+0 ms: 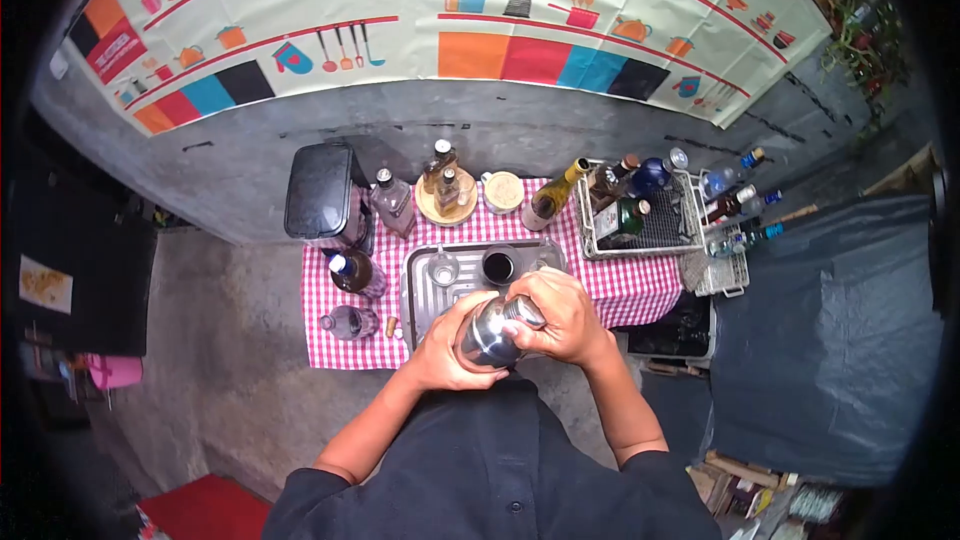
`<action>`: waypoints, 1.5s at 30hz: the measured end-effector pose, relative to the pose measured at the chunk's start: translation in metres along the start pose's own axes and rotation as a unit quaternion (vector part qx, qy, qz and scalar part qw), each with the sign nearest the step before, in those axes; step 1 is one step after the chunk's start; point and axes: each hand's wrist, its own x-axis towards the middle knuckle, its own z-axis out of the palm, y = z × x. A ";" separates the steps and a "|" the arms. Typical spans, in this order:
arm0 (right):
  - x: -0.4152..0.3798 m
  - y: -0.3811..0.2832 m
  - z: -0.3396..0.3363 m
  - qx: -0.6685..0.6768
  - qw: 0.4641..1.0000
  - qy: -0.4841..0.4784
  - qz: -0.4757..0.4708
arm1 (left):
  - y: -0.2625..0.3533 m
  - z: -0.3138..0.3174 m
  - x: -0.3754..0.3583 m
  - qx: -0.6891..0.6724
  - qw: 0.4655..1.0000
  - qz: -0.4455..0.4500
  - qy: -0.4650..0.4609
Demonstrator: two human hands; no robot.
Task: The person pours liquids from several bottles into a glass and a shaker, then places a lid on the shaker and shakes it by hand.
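Close in front of my chest I hold a silver metal cocktail shaker [487, 336], tilted. The fingers of my left hand [446, 354] wrap round its body. My right hand [562, 314] grips the ribbed top end, thumb pressed on the metal. Beyond the hands lies a grey metal tray [408, 274] on a red-checked cloth [325, 340]. On the tray stand a clear glass [443, 267] and a glass of dark liquid [499, 267]. Another clear glass [546, 254] is partly covered by my right hand.
Bottles [357, 274] and a small carafe [349, 322] stand left, near a cork [391, 326]. A black-lidded bin [322, 190], a wooden board with bottles [428, 211] and a mug [502, 193] line the back. At right, a wire basket [640, 248] holds several bottles.
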 end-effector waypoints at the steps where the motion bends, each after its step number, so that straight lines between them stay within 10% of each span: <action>1: 0.002 -0.004 0.001 -0.002 1.000 0.003 -0.003 | 0.005 -0.003 0.001 -0.018 1.000 -0.007 -0.013; 16: 0.021 -0.004 0.007 0.026 0.996 -0.004 -0.082 | -0.009 -0.021 -0.002 -0.236 0.964 -0.095 -0.074; 26: -0.010 0.026 -0.078 -0.005 0.994 -0.002 -0.111 | 0.001 0.046 0.050 -0.072 0.996 -0.054 -0.010; 39: -0.208 0.227 -0.080 0.256 0.912 0.070 0.313 | -0.039 0.166 0.047 0.067 0.974 -0.136 0.171; 45: -0.268 0.321 -0.047 0.048 0.908 -0.051 0.413 | -0.035 0.198 0.024 0.145 0.938 -0.161 0.269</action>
